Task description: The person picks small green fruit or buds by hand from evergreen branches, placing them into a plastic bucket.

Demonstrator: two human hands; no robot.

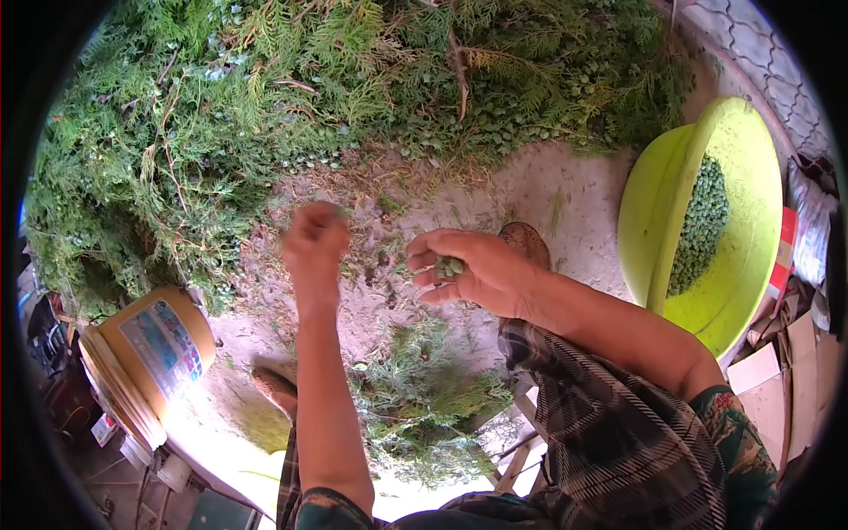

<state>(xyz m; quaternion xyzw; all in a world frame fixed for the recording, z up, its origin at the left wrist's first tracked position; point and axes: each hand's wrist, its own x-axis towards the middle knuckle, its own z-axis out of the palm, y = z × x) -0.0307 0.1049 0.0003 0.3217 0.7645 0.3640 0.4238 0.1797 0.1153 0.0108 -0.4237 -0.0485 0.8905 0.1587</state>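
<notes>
My right hand (481, 269) is cupped, palm turned inward, with a few small green seed cones (450, 267) held in its curled fingers. To its left, my left hand (316, 243) is closed with the fingers drawn together. Motion blurs it, and whatever is at its fingertips cannot be made out. Ahead of both hands lies a big heap of cut evergreen branches (353, 97) bearing green cones. On the right, a tilted lime-green basin (636, 221) contains many loose green cones (702, 230).
A yellow bucket (190, 331) with a label stands at the left. More cut sprigs (424, 397) lie close to my legs. Dry scraps (380, 203) litter the floor. Cardboard pieces (799, 371) are at the right edge, and wire mesh (760, 44) is at the upper right.
</notes>
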